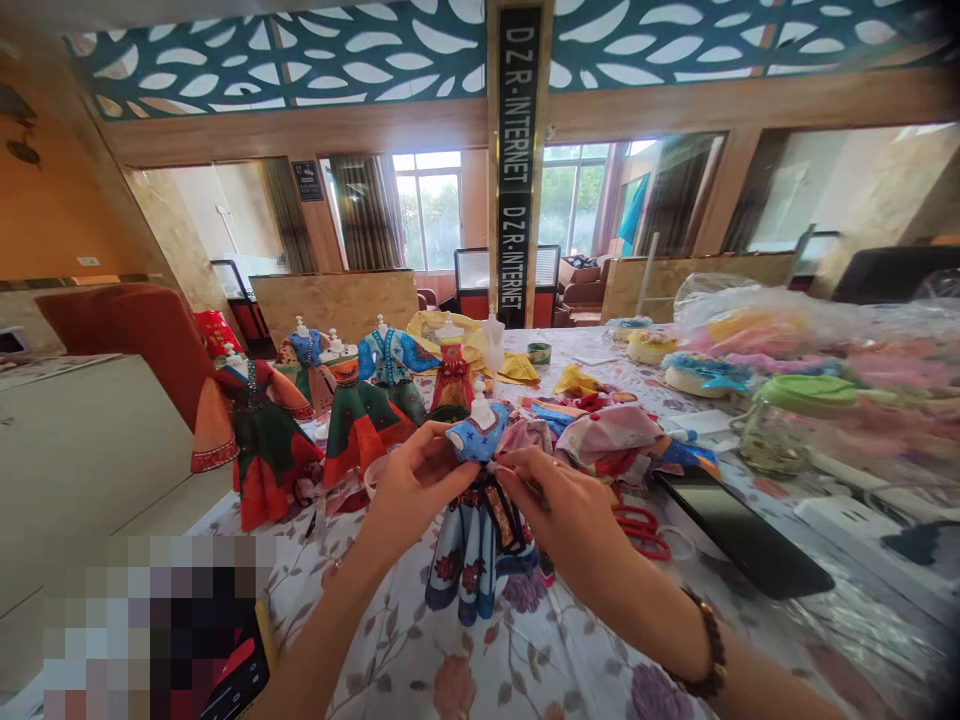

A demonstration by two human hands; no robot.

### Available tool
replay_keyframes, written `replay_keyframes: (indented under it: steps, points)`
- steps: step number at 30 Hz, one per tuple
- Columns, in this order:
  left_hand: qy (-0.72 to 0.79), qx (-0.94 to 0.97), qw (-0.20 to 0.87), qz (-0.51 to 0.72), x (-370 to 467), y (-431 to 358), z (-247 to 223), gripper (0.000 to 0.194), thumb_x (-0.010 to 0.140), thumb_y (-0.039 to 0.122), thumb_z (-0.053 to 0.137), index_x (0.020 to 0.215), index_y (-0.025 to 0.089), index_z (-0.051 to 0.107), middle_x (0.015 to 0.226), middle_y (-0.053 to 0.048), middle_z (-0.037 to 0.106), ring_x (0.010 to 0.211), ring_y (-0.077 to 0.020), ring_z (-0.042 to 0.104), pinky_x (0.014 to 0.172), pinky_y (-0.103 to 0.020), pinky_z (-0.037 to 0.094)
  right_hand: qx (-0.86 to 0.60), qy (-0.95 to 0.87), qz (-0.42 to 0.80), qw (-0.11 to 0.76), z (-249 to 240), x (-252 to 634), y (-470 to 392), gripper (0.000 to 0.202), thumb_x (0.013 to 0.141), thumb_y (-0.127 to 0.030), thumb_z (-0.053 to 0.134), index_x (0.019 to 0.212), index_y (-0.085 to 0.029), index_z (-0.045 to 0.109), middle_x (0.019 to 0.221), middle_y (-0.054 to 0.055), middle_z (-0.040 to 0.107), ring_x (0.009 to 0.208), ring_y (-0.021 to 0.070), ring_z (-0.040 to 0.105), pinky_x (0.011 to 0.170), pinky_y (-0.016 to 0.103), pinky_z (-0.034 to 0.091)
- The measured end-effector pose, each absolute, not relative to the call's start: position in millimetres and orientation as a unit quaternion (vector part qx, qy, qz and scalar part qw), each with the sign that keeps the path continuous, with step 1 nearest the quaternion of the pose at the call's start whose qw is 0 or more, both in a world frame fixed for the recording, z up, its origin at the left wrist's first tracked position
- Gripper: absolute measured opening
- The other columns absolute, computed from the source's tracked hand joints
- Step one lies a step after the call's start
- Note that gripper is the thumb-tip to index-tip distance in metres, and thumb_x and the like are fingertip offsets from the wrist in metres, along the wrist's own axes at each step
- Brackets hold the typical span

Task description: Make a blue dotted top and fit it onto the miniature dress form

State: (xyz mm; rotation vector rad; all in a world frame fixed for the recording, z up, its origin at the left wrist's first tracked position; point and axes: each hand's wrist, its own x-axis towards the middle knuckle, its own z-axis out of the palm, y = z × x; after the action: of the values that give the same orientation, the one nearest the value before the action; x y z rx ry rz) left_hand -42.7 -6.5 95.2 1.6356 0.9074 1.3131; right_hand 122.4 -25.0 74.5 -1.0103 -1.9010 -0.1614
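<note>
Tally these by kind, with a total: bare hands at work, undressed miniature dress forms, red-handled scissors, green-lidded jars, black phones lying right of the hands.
Bare hands (left hand, right hand): 2
Undressed miniature dress form: 1
Red-handled scissors: 1
Green-lidded jar: 1
Black phone: 1
Total: 6

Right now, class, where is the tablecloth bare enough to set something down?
Between the forearms, nearer than the held mannequin, the flowered tablecloth lies bare. A smaller patch lies between the right forearm and the phone. Beyond the hands it is crowded: dressed mannequins on the left, a fabric heap, plastic-wrapped bundles far right.
</note>
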Motion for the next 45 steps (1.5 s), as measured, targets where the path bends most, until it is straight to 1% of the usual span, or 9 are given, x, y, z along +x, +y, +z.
replay_keyframes:
  steps: [4, 10, 15, 19, 22, 27, 30, 38, 45]
  points:
    - [0.348, 0.673, 0.412, 0.507, -49, -3, 95, 0.026, 0.073, 0.030, 0.068, 0.095, 0.019, 0.058, 0.096, -0.004, 0.073, 0.095, -0.0209, 0.065, 0.085, -0.030, 0.049, -0.400, -0.798, -0.106, 0.438, 76, 120, -26, 0.018, 0.091, -0.014, 0.044, 0.077, -0.021, 0.053, 0.070, 0.001, 0.065, 0.062, 0.0141, 0.062, 0.056, 0.022, 0.043]
    - [0.351, 0.645, 0.411, 0.540, -47, 2, 90, 0.030, 0.068, 0.033, 0.072, 0.091, 0.018, 0.060, 0.090, -0.005, 0.074, 0.089, -0.0226, 0.067, 0.084, -0.033, 0.049, -0.388, -0.839, -0.152, 0.349, 77, 114, -26, 0.017, 0.087, -0.004, 0.046, 0.081, -0.017, 0.054, 0.076, 0.004, 0.063, 0.067, 0.0169, 0.059, 0.060, 0.025, 0.042]
    - [0.338, 0.639, 0.417, 0.551, -45, 4, 87, 0.028, 0.068, 0.031, 0.073, 0.089, 0.018, 0.059, 0.090, -0.005, 0.074, 0.089, -0.0220, 0.067, 0.085, -0.033, 0.049, -0.403, -0.843, -0.113, 0.338, 84, 114, -19, 0.018, 0.085, -0.003, 0.049, 0.077, -0.017, 0.054, 0.068, 0.002, 0.062, 0.060, 0.0147, 0.058, 0.052, 0.024, 0.035]
    - [0.332, 0.638, 0.425, 0.550, -43, 7, 86, 0.028, 0.068, 0.030, 0.073, 0.089, 0.018, 0.058, 0.090, -0.005, 0.074, 0.090, -0.0219, 0.067, 0.084, -0.032, 0.049, -0.442, -0.851, -0.091, 0.269, 103, 115, -16, 0.014, 0.084, -0.006, 0.055, 0.076, -0.017, 0.056, 0.063, 0.002, 0.064, 0.052, 0.0153, 0.057, 0.046, 0.027, 0.030]
    - [0.328, 0.639, 0.433, 0.545, -42, 8, 87, 0.029, 0.069, 0.029, 0.073, 0.090, 0.018, 0.057, 0.092, -0.005, 0.074, 0.092, -0.0216, 0.066, 0.084, -0.031, 0.049, -0.468, -0.846, -0.078, 0.242, 113, 114, -17, 0.013, 0.083, -0.007, 0.057, 0.074, -0.016, 0.058, 0.064, 0.004, 0.066, 0.054, 0.0173, 0.060, 0.046, 0.028, 0.029]
    - [0.337, 0.637, 0.441, 0.535, -45, 5, 89, 0.035, 0.066, 0.024, 0.075, 0.095, 0.019, 0.055, 0.097, -0.005, 0.073, 0.094, -0.0212, 0.066, 0.086, -0.032, 0.050, -0.453, -0.830, -0.007, 0.326, 107, 111, -21, 0.014, 0.089, -0.012, 0.051, 0.078, -0.016, 0.059, 0.071, 0.003, 0.069, 0.061, 0.0158, 0.063, 0.051, 0.024, 0.036]
    - [0.334, 0.637, 0.438, 0.539, -43, 3, 89, 0.032, 0.067, 0.021, 0.073, 0.094, 0.020, 0.054, 0.099, -0.004, 0.072, 0.096, -0.0204, 0.065, 0.090, -0.034, 0.049, -0.441, -0.814, 0.012, 0.379, 98, 113, -22, 0.011, 0.088, -0.013, 0.053, 0.082, -0.016, 0.061, 0.074, 0.003, 0.071, 0.064, 0.0164, 0.065, 0.053, 0.023, 0.038]
    - [0.330, 0.651, 0.410, 0.547, -38, 4, 86, 0.030, 0.074, 0.025, 0.068, 0.100, 0.019, 0.055, 0.106, -0.006, 0.070, 0.102, -0.0222, 0.064, 0.093, -0.038, 0.047, -0.419, -0.754, -0.072, 0.500, 83, 123, -33, 0.013, 0.090, -0.012, 0.048, 0.088, -0.013, 0.061, 0.069, 0.002, 0.069, 0.060, 0.0131, 0.064, 0.054, 0.020, 0.041]
    - [0.318, 0.642, 0.438, 0.543, -36, 3, 87, 0.032, 0.070, 0.017, 0.068, 0.100, 0.019, 0.057, 0.102, -0.004, 0.071, 0.100, -0.0213, 0.064, 0.091, -0.035, 0.048, -0.399, -0.770, -0.100, 0.487, 73, 124, -27, 0.017, 0.092, -0.012, 0.042, 0.092, -0.018, 0.058, 0.078, 0.003, 0.070, 0.069, 0.0140, 0.065, 0.059, 0.020, 0.045]
